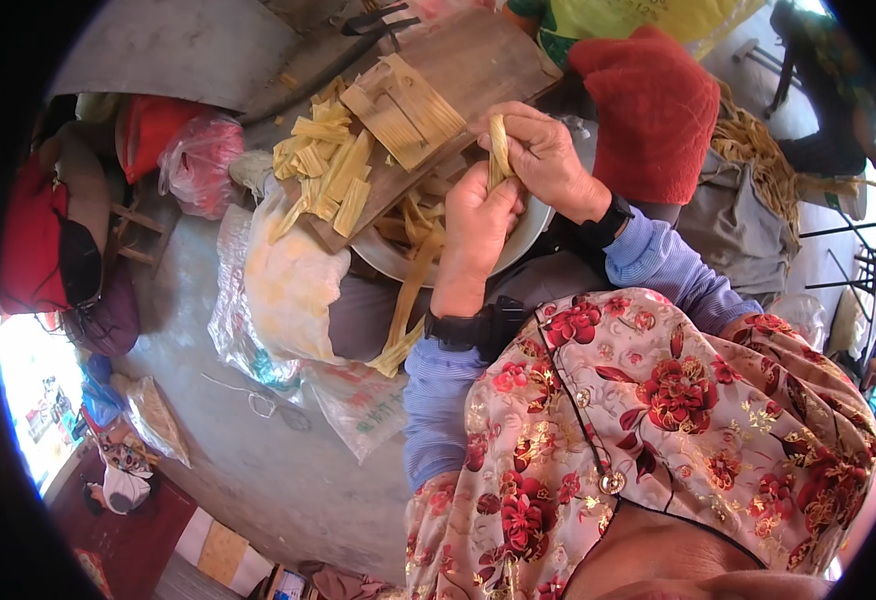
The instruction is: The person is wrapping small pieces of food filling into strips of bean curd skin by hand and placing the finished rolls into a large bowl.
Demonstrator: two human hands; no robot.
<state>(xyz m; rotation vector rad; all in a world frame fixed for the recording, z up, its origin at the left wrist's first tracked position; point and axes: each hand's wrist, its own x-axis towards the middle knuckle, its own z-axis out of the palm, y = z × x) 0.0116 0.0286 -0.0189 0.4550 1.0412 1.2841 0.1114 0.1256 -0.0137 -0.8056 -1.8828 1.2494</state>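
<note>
In the head view, I record a twisted yellow strip [499, 150] above the right part of the pale bowl [536, 228]. The left hand [475, 235] has its fingers pinched on the strip's near end; the right hand [543, 150] has its fingers closed on the upper part. Loose strips [420, 222] lie in the bowl, and one long strip [412, 292] hangs over its near rim. Beyond the bowl, a wooden board [493, 65] carries a ribbed slab [403, 110]; left of it, a strip heap [333, 170]. A red cloth [648, 115] sits beyond the bowl, rightward.
</note>
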